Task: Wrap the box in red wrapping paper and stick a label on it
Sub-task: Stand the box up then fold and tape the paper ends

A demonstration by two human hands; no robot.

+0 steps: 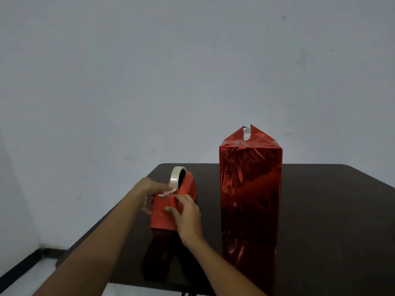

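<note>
A tall box (250, 189) wrapped in shiny red paper stands upright on the dark table (331, 210); its top flaps are folded to a peak with a silver gap showing. Left of it sits a red tape dispenser (188, 186) with a pale roll of tape (176, 176). My left hand (149, 191) lies along the dispenser's left side, and its fingers pinch the loose tape end (168, 193) at the cutter. My right hand (186, 214) rests on the dispenser's near end, fingers curled over its top. Neither hand touches the box.
The table's left edge runs diagonally behind my left forearm, with pale floor and a dark skirting below. A plain grey wall stands behind. Bare dark tabletop lies right of the box.
</note>
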